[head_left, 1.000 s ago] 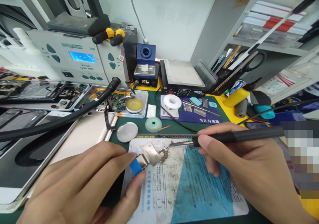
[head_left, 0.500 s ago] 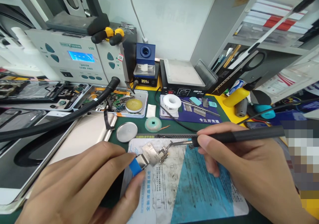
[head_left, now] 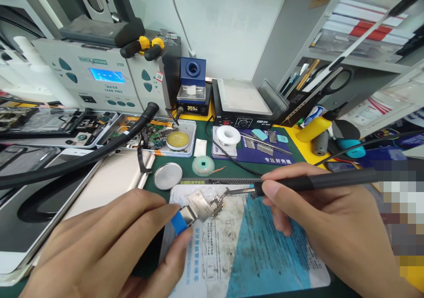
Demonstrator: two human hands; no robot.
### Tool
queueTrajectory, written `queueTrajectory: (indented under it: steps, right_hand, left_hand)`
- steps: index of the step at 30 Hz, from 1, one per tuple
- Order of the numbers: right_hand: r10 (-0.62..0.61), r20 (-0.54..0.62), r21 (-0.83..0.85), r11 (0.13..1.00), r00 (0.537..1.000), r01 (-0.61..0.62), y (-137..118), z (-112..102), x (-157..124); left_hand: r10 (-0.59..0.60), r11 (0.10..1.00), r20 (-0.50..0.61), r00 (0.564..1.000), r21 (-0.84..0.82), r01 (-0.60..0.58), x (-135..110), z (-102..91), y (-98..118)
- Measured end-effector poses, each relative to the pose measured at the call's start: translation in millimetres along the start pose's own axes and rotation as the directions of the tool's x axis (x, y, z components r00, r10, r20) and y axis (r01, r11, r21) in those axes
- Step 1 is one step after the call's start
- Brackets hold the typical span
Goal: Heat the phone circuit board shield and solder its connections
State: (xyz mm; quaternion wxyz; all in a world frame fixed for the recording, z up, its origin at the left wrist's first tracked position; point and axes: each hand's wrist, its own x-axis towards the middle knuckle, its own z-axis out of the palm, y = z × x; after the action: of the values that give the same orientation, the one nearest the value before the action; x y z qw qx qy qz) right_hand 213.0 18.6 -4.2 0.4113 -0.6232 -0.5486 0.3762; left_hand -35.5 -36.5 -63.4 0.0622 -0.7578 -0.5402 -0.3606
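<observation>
My left hand (head_left: 129, 240) is closed, its fingertips pinching a small piece with a blue end (head_left: 179, 222) and a shiny metal part. From it extends a silver plate (head_left: 200, 204) joined to a small circuit board (head_left: 217, 205). My right hand (head_left: 318, 214) grips a black soldering iron (head_left: 298, 182) like a pen. The iron's tip meets or nearly meets the board's far end; contact is too fine to tell. Both lie over a stained white and blue work sheet (head_left: 265, 254).
A hot-air station (head_left: 99, 99) stands at the back left, its black hose (head_left: 112, 145) crossing the left side. Behind the sheet are a round metal lid (head_left: 168, 176), a green wick spool (head_left: 203, 166), a solder reel (head_left: 228, 135) and a hot plate (head_left: 243, 97).
Both hands, the iron and the circuit board hold nearly the same position. The whole view has shifted very slightly.
</observation>
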Motion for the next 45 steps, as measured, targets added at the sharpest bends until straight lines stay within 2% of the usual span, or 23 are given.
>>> queueTrajectory:
  steps: [10, 16, 28, 32, 38, 45]
  right_hand:
    - [0.015, 0.01, 0.006, 1.0, 1.0, -0.015, -3, -1, 0]
    - [-0.007, -0.002, 0.001, 1.0, 1.0, 0.007, -1, 0, 0]
    - [-0.005, 0.025, -0.003, 1.0, 1.0, 0.005, -2, -2, 0]
    - [-0.014, 0.023, 0.049, 0.999, 1.0, 0.013, 4, -5, 3]
    - [-0.119, 0.116, 0.245, 0.966, 0.986, 0.088, 17, -13, 12]
    - [-0.097, 0.121, 0.247, 0.967, 0.988, 0.065, 19, -12, 12]
  left_hand:
    - [-0.024, 1.0, -0.015, 1.0, -0.009, 0.024, 1, 0.4, 1]
    - [0.018, 1.0, 0.021, 1.0, -0.007, -0.018, 2, -0.9, -2]
    - [0.035, 0.999, 0.003, 0.999, 0.035, -0.035, 2, -0.3, -4]
    - [0.045, 0.998, -0.002, 0.999, 0.04, -0.045, 0, -2.0, -4]
    - [-0.043, 0.999, -0.005, 0.999, 0.006, 0.043, -5, -0.7, -4]
    - [-0.066, 0.998, -0.006, 0.998, -0.004, 0.066, -3, 2.2, -2]
